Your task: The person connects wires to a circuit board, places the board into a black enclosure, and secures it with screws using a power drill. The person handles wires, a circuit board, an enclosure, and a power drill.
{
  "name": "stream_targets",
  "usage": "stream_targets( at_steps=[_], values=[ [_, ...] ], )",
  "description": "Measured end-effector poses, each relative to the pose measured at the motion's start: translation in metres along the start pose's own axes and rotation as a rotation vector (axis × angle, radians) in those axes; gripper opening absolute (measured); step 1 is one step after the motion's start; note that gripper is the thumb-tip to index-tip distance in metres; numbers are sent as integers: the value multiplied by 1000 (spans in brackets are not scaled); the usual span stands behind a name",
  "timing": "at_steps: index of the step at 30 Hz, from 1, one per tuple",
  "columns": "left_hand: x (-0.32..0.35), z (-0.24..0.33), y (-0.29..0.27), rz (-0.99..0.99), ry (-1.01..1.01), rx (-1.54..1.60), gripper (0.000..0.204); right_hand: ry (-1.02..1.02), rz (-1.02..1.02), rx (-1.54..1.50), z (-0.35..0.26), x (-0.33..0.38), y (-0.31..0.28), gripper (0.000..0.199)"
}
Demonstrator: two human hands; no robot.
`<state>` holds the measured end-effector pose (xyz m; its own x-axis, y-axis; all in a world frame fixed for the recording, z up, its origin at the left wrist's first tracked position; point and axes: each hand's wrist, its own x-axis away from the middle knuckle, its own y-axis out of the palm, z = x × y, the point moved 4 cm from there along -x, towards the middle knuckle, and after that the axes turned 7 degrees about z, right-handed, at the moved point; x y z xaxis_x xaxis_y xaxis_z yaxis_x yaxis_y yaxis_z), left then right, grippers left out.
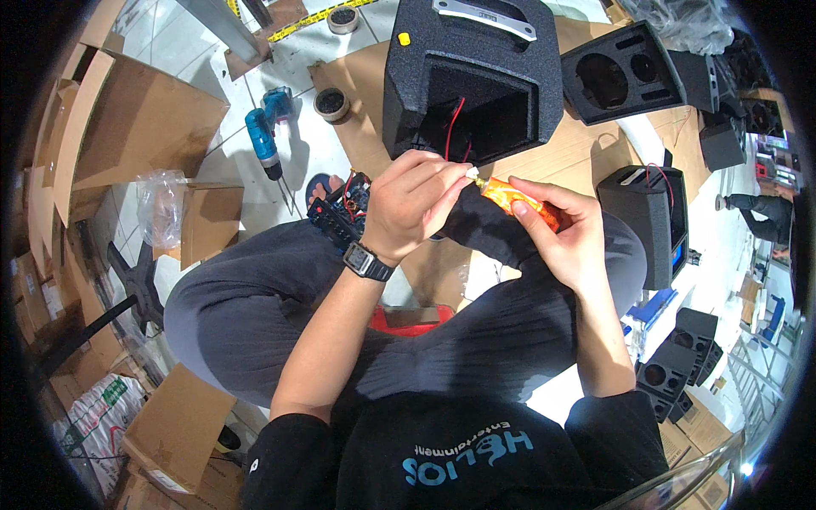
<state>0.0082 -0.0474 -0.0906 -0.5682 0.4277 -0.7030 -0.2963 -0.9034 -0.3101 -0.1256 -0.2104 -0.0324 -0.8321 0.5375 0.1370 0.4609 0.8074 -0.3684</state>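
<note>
My right hand point(565, 231) grips an orange tool point(514, 200) by its handle, its light tip pointing left. My left hand point(412, 204), with a black watch on the wrist, pinches a small white piece and thin wires right at that tip. Red and black wires point(455, 119) run from there up into the open back of a black speaker cabinet point(472, 76) standing just beyond my hands. A circuit board panel point(344, 208) with wires lies on my left knee, partly hidden by the left hand.
A blue cordless drill point(263, 140) and two tape rolls point(331, 104) lie on the floor at upper left. Cardboard boxes point(140, 127) stack along the left. More black speaker cabinets point(650, 221) stand to the right, and another person's leg shows at far right.
</note>
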Motion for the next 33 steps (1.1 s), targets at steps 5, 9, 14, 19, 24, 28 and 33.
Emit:
stream_targets(
  at_steps=[5,9,14,19,24,28,33],
  values=[
    [1,0,-1,-16,4,3,27,-1,1,-34,-2,1,-1,28],
    [1,1,0,-11,21,5,28,-1,11,-29,-3,1,-1,28],
    [2,0,2,3,0,18,28,2,-4,10,-3,1,-1,28],
    [3,1,1,-4,15,5,27,11,7,34,-3,1,-1,27],
    [2,2,1,-5,9,0,25,36,3,26,-2,1,0,27],
    [1,2,0,0,-1,13,25,41,-22,59,1,1,-1,28],
    [-1,0,-3,3,-70,5,22,129,-68,-2,4,-2,-4,32]
  ],
)
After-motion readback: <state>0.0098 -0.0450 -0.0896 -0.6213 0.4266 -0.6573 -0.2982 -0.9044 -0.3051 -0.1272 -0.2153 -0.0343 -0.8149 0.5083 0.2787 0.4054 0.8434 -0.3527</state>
